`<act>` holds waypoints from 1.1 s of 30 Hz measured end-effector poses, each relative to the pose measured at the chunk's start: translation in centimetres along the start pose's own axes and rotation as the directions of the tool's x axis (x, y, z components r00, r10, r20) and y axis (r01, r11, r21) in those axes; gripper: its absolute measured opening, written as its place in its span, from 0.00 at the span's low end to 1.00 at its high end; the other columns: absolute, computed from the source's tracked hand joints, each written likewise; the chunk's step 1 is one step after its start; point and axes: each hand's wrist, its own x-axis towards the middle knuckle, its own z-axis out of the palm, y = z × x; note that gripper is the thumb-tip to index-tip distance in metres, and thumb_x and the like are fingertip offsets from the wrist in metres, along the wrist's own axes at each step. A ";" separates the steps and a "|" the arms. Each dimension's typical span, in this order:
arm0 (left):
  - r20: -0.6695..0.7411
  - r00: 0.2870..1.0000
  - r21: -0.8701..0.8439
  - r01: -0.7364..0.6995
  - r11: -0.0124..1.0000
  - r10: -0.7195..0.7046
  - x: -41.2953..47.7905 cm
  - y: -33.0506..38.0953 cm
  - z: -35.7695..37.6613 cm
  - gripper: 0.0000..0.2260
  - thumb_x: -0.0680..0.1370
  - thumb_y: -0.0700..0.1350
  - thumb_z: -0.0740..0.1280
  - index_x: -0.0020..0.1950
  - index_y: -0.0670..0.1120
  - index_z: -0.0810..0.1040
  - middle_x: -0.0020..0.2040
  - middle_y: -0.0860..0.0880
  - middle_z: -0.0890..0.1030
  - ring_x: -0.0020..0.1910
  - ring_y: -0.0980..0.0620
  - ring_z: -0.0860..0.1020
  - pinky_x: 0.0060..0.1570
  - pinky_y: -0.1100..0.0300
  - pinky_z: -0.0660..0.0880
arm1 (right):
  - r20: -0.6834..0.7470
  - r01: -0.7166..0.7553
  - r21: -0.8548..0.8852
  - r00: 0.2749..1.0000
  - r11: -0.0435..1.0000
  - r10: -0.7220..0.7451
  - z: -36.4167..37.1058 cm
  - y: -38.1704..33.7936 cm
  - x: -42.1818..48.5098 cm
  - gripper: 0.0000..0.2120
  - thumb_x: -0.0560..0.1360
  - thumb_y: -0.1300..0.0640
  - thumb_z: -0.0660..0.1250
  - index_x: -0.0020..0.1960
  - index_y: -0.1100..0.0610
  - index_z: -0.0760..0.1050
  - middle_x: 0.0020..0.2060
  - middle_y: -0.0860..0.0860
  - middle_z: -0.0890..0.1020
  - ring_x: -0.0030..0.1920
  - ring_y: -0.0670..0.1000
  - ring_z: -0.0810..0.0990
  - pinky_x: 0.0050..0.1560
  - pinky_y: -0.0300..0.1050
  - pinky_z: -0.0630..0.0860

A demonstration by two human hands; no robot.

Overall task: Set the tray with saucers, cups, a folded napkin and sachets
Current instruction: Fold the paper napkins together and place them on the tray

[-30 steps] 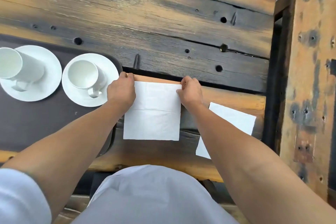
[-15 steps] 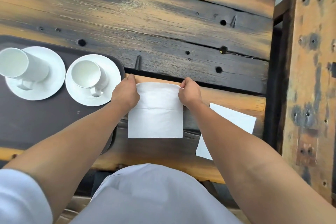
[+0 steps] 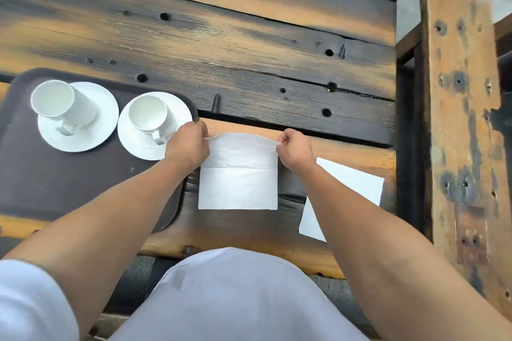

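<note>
A white napkin lies on the wooden table just right of the dark tray. My left hand pinches its far left corner and my right hand pinches its far right corner; the far edge is lifted off the table and curls toward me. On the tray stand two white saucers, the left saucer and the right saucer, each bearing a white cup: the left cup and the right cup. No sachets are in view.
A second white napkin lies flat at the right, partly under my right forearm. The plank table stretches beyond. A worn wooden bench stands to the right across a gap.
Both hands have raised the napkin's far edge from flat on the table and drawn it toward me. The camera has tipped up, showing more of the table and tray.
</note>
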 end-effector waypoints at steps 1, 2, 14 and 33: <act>-0.005 1.000 0.004 -0.005 1.000 0.005 -0.4 0.0 -0.2 0.04 0.75 0.38 0.62 0.45 0.45 0.74 0.50 0.43 0.79 0.50 0.39 0.77 0.45 0.51 0.74 | -0.007 -0.010 -0.017 1.000 1.000 0.010 -0.1 0.1 -0.3 0.08 0.68 0.64 0.60 0.39 0.51 0.73 0.36 0.47 0.79 0.43 0.53 0.79 0.43 0.43 0.77; -0.010 1.000 0.008 -0.006 1.000 0.006 -0.8 0.0 -0.3 0.04 0.75 0.38 0.61 0.45 0.45 0.74 0.50 0.43 0.79 0.50 0.39 0.77 0.46 0.50 0.75 | -0.012 -0.016 -0.034 1.000 0.999 0.016 -0.2 0.1 -0.7 0.07 0.68 0.63 0.60 0.38 0.51 0.72 0.37 0.47 0.80 0.44 0.53 0.79 0.48 0.47 0.79; 0.004 0.998 0.016 -0.064 0.998 0.064 -5.5 -1.1 -0.3 0.04 0.76 0.38 0.62 0.44 0.47 0.74 0.48 0.46 0.79 0.47 0.42 0.77 0.44 0.50 0.76 | -0.054 0.069 -0.067 0.996 0.995 -0.073 0.2 1.5 -4.7 0.08 0.68 0.64 0.61 0.36 0.51 0.73 0.38 0.49 0.81 0.47 0.54 0.78 0.51 0.46 0.77; 0.144 0.987 0.045 -0.083 0.995 0.076 -10.7 -3.9 4.2 0.06 0.75 0.38 0.61 0.46 0.48 0.74 0.48 0.51 0.74 0.46 0.44 0.76 0.47 0.51 0.75 | 0.030 0.029 -0.065 0.999 0.997 -0.027 4.0 5.4 -8.5 0.09 0.68 0.67 0.61 0.40 0.59 0.79 0.38 0.53 0.82 0.42 0.55 0.79 0.41 0.44 0.76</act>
